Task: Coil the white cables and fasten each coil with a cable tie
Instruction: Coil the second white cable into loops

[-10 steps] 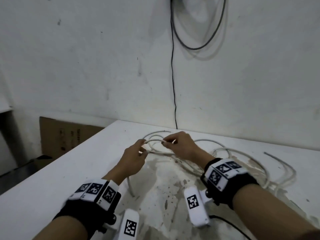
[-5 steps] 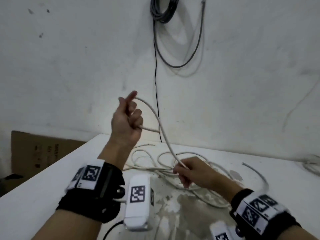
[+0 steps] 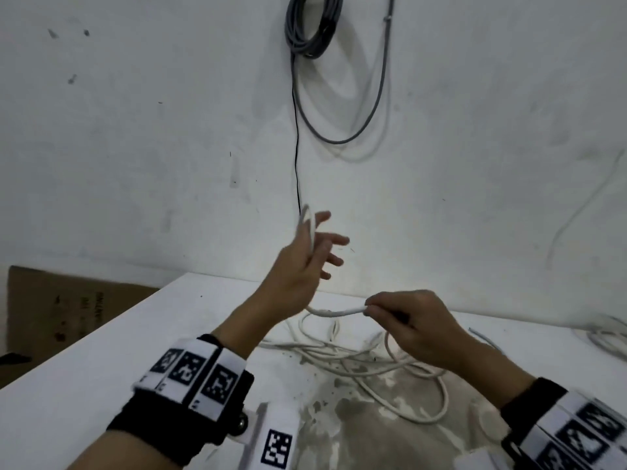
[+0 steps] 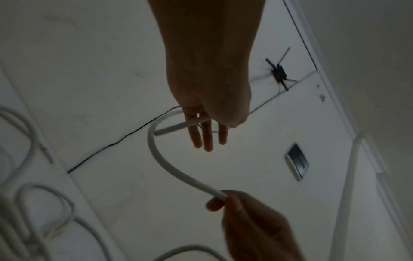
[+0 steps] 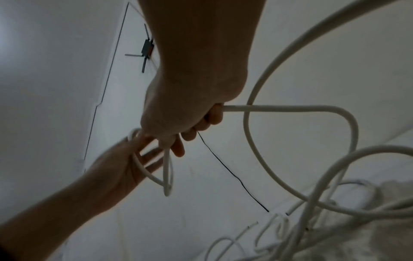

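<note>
A long white cable [image 3: 373, 364] lies in loose tangled loops on the white table [image 3: 101, 368]. My left hand [image 3: 315, 245] is raised above the table with its fingers straight and spread. One end of the cable [image 4: 170, 169] crosses its palm, pinned under the thumb. My right hand [image 3: 369, 308] hovers lower and to the right, pinching the same cable [image 3: 339, 312] between thumb and fingers. A short curved stretch joins the two hands. In the right wrist view the cable [image 5: 290, 107] leaves my right hand [image 5: 201, 123] and loops down to the pile. No cable tie is visible.
A grey cable coil [image 3: 312, 25] hangs on the wall, with a thin black wire [image 3: 297, 164] running down to the table. Cardboard [image 3: 68, 307] stands beyond the table's left edge. More white cables [image 3: 607, 337] lie at the far right. A stained patch [image 3: 356, 418] marks the near tabletop.
My left hand went from a fist round the cable to straight spread fingers. My right hand rose off the pile and closed in under the left, shortening the stretch between them.
</note>
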`<move>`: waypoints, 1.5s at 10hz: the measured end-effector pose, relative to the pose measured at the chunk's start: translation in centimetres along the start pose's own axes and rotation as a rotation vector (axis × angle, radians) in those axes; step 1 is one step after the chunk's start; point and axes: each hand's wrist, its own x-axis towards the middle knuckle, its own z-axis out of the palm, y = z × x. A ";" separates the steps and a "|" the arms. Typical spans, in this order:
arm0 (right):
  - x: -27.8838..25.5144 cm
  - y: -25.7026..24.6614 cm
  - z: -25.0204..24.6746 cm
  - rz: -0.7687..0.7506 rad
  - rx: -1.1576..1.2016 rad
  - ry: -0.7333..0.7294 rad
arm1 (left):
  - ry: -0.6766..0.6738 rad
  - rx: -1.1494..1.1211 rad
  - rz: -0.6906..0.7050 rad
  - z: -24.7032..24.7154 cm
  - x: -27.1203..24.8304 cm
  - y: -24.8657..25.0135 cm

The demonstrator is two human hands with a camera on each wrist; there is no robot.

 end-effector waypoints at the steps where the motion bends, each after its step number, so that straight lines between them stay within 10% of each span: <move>1: 0.6 -0.4 -1.3 -0.043 0.073 0.009 | -0.139 0.131 -0.073 0.9 -0.5 0.0; 5: 4.6 -1.4 -6.0 -0.008 0.065 0.230 | -0.494 -0.256 -0.427 2.2 -0.4 2.3; 8: 4.6 -3.4 -4.2 0.110 0.278 -0.023 | -0.931 -1.472 -0.572 -0.6 -1.0 1.7; 12: 5.2 -3.8 -4.9 0.347 0.389 0.152 | -0.259 -0.940 -0.431 -0.1 -0.3 1.6; 15: 4.9 -3.9 -4.6 0.464 0.473 0.229 | -0.030 -0.833 -0.379 1.7 -0.9 2.1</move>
